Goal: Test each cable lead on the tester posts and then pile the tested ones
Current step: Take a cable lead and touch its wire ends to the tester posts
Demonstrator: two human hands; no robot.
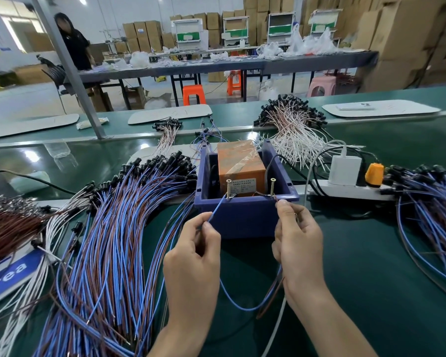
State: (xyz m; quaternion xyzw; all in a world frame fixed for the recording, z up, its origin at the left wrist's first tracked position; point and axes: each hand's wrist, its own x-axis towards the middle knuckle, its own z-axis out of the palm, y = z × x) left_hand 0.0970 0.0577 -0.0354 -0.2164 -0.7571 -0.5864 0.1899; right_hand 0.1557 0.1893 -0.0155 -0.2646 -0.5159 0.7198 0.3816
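2 forearms reach forward. The left hand (193, 256) pinches a blue lead (218, 208) between thumb and forefinger; the right hand (299, 238), fingers curled, pinches a brown lead (271, 300).

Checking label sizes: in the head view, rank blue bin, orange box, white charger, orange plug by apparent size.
1. blue bin
2. orange box
3. white charger
4. orange plug
Box partly hidden by bin.

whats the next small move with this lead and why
Probably lift both ends off the posts and carry the lead to the tested pile. The left hand pinches its blue end, tip against the left post; the right hand pinches the brown end at the right post. Both contacts look made, so the test seems done. Which pile holds tested ones is unclear.
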